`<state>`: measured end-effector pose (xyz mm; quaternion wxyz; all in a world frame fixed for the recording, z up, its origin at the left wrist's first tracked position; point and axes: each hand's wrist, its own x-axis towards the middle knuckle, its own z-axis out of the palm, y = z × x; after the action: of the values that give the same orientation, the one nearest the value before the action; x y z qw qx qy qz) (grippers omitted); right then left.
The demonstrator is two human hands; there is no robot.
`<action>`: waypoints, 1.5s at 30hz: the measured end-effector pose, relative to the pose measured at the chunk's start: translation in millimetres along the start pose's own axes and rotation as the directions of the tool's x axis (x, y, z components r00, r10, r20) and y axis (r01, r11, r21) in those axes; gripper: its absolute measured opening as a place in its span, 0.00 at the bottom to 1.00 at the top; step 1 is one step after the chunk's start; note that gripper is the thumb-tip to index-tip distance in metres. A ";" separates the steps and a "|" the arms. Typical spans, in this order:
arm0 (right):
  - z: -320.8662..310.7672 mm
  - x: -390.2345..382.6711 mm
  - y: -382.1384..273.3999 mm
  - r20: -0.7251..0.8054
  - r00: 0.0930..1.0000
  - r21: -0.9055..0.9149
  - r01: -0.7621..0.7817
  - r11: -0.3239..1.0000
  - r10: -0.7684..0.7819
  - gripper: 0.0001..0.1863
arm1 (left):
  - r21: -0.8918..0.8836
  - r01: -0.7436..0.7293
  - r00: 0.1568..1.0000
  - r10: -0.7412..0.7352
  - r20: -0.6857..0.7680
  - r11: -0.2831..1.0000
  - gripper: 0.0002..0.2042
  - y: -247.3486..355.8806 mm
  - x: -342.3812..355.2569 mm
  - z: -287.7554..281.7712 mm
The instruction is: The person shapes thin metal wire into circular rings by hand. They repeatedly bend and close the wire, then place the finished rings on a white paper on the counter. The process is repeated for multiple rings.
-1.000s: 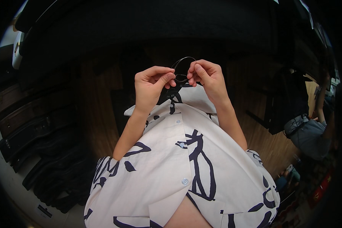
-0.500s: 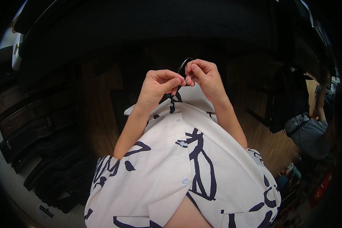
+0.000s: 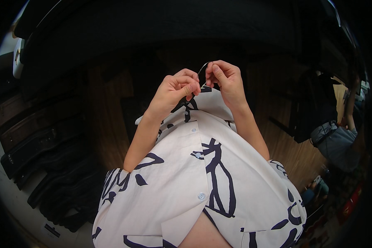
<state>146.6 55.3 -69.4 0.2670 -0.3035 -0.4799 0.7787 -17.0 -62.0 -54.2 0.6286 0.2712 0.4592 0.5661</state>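
Nearest, a white shirt point(image 3: 202, 173) with black markings. Beyond it, left hand point(image 3: 175, 91) and right hand point(image 3: 225, 80) each pinched a thin dark elastic loop point(image 3: 203, 70) above the wooden floor point(image 3: 107, 124). Judged light, soft, stretchy; best gripped at fingertips.

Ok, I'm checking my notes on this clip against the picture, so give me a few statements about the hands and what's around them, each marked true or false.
1. Both hands meet in front of the chest, pinching a thin dark loop. True: the left hand and right hand hold the thin loop between their fingertips.
2. The shirt is plain black. False: the shirt is white with dark line patterns and pale buttons.
3. The floor below is wooden. True: brown planks of the wooden floor show beside the left arm.
4. The right hand hangs down at the person's side. False: it is raised, close to the left hand.
5. Dark cases lie at the person's left. True: the dark cases are stacked along the left edge.
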 end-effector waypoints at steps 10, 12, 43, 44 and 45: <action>0.7 0.3 0.2 0.039 0.998 -0.045 0.041 0.998 -0.040 0.11 | -0.173 0.033 0.999 -0.029 0.025 0.984 0.11 -6.9 -0.2 -4.5; 1.2 -0.4 -1.2 0.042 0.999 -0.039 0.028 0.999 -0.027 0.11 | -0.195 -0.002 0.999 0.010 0.035 0.981 0.11 -10.7 0.7 -7.7; 0.0 -3.0 -8.8 0.120 0.981 -0.107 0.167 0.980 -0.154 0.10 | 0.141 -0.204 0.835 0.248 -0.492 0.969 0.09 -12.5 1.9 19.9; 0.6 -3.4 -9.1 0.119 0.980 -0.119 0.175 0.977 -0.161 0.10 | 0.139 -0.174 0.842 0.221 -0.493 0.975 0.09 -12.3 1.7 17.7; 1.0 -3.7 -9.2 0.119 0.979 -0.130 0.183 0.974 -0.168 0.10 | 0.138 -0.143 0.848 0.193 -0.494 0.980 0.09 -12.3 1.8 16.4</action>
<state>149.5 55.7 -59.8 0.2865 -0.2355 -0.5723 0.7314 3.0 -60.0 -58.2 0.4207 0.1827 0.6086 0.6474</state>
